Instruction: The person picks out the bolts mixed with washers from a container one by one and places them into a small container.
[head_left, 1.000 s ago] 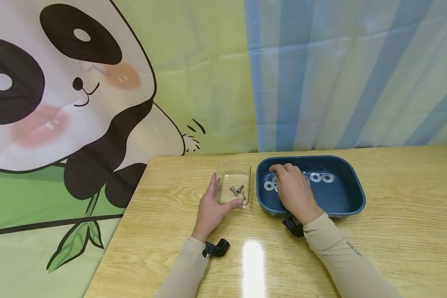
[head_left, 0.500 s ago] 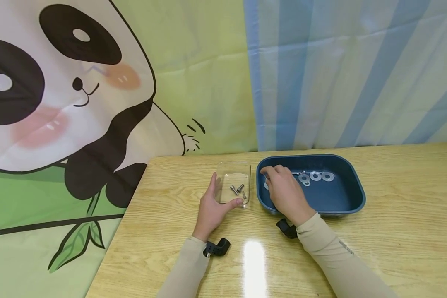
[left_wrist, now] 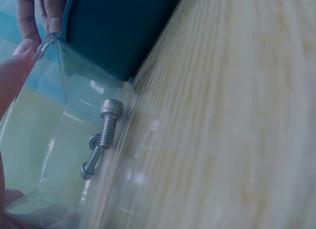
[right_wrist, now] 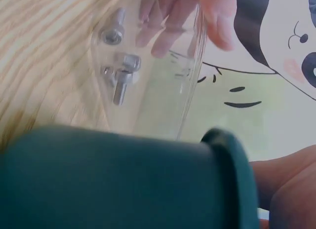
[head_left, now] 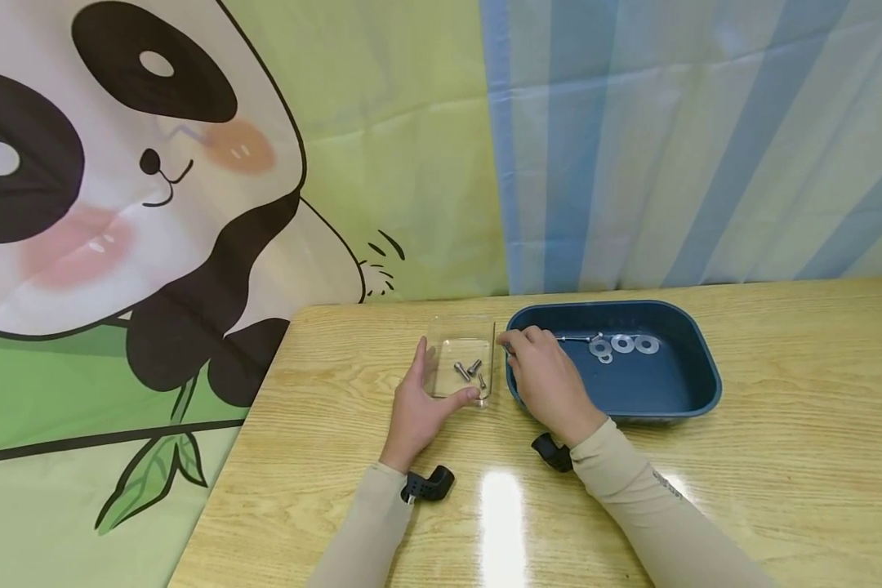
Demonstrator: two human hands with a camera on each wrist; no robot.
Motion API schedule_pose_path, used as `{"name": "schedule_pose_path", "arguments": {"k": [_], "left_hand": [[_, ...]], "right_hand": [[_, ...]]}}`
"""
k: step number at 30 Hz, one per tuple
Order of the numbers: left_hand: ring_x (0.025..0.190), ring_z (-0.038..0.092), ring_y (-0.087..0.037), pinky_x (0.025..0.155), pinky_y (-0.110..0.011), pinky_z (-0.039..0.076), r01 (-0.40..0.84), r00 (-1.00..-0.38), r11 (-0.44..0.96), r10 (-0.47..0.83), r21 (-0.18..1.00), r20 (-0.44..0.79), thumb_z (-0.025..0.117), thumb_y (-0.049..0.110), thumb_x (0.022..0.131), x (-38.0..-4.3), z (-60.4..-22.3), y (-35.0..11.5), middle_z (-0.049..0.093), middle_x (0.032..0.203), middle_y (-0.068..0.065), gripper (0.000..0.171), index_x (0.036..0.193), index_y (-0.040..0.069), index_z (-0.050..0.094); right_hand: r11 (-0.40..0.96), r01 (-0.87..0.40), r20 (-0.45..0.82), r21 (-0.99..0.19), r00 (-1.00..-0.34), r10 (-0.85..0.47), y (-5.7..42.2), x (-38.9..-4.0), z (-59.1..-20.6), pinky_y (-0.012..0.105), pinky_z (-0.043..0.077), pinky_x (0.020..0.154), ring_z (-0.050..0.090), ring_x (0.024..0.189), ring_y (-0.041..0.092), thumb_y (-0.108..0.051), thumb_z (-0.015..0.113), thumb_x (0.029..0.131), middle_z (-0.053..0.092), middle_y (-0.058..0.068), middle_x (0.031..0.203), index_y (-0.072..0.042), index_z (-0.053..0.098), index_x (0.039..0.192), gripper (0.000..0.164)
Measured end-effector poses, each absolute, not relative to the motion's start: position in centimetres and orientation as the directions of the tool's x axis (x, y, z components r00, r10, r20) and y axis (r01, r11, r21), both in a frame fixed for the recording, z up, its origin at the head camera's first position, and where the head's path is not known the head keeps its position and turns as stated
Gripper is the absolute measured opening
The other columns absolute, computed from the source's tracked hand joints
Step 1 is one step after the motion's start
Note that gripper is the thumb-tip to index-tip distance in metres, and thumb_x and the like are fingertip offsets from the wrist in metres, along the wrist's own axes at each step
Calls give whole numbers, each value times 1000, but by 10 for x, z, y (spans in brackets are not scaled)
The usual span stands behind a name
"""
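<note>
- So, biggest thing here: the fabric backdrop, cartoon panda on the left, blue stripes on the right.
- Wood-grain table in front of it, glare spot near the bottom.
- Dark blue plastic bin, rounded corners, on the table just beside the clear plastic box.
- Right hand sits over the bin's left rim, fingers curled, tips near the box's right wall. Can't tell whether anything's pinched in there, too small to make out.
- Left hand has a hold of the box, thumb on the near right corner, fingers along the left side.
- The box itself is see-through and stands on the table left of the bin.
- Black wrist strap on the left arm, a similar black piece by the right one.
- Three larger flat washers in the bin, one overlapping a smaller washer. A long thin screw lies behind them.
- Three metal screws down in the box, at least one with a knurled cap head.
</note>
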State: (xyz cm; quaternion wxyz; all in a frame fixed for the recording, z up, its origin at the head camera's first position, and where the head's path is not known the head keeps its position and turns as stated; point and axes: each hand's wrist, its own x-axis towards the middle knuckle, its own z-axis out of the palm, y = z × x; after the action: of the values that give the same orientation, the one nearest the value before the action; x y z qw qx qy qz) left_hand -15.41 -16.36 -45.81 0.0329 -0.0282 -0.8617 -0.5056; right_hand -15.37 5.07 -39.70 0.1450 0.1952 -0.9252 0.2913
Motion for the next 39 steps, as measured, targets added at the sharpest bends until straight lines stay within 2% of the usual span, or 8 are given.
{"name": "schedule_pose_path", "arguments": {"k": [4,12,19,22,39], "left_hand": [[141,42,-21,117,-48,29,83,-996,485,16,870,87,87,56,71,-155,-458,-163,43,156,-7,123,163,20,13],[140,44,-22,117,-49,31,85,-996,493,17,866,88,87,55,71,-155,-456,-163,44,155,-7,123,163,16,14],[141,43,-21,116,-48,32,82,-996,492,21,867,82,86,57,72,-154,-456,-163,43,156,-7,122,163,23,13],[141,43,-20,116,-47,33,84,-996,493,20,866,85,86,57,71,-153,-455,-162,43,156,-6,122,163,25,12],[141,43,-21,115,-47,34,86,-996,505,20,859,88,86,56,72,-155,-456,-163,41,157,-7,122,163,23,12]], "right_hand": [[756,-442,382,-482,-883,-272,45,-153,-396,40,50,70,57,90,30,1,65,96,64,15,103,-3,68,120,24],[747,-436,364,-502,-890,-275,36,-153,-396,37,50,65,56,89,28,2,68,93,63,12,101,-5,69,118,26],[734,-450,366,-509,-884,-289,27,-153,-398,39,53,72,57,91,27,2,70,93,64,12,103,-5,69,118,26],[727,-461,374,-508,-879,-296,25,-153,-399,37,53,72,57,91,27,2,70,92,64,12,104,-5,69,118,27],[736,-455,356,-501,-884,-304,18,-156,-407,37,54,67,58,91,26,-1,70,93,65,10,102,-8,71,116,24]]}}
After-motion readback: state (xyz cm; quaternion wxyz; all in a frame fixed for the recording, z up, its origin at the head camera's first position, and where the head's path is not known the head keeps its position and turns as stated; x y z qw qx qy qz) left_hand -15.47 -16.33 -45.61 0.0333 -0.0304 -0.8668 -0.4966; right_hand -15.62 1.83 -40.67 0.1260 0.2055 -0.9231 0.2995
